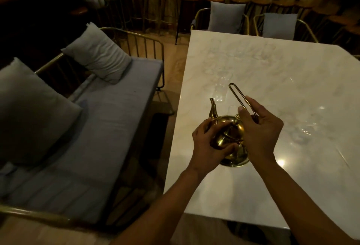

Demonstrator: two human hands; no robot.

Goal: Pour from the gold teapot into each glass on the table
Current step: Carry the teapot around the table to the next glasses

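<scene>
So both hands are on the gold teapot (230, 137). The left hand (209, 145) is wrapped around the pot's left side, fingers curled over the body just below the spout (213, 109), which points up and away. The right hand (260, 128) pinches the tall wire handle (238, 98) low down between thumb and fingers, and the loop sticks up above it, leaning far-left. The teapot's base sits on the white marble desk (253, 196), near its left edge. Clear glasses are pretty hard to make out: one glass (221, 89) stands just beyond the spout, and another glass (303, 131) sits off to the right. A grey sofa (97, 128) with cushions runs along the left.
</scene>
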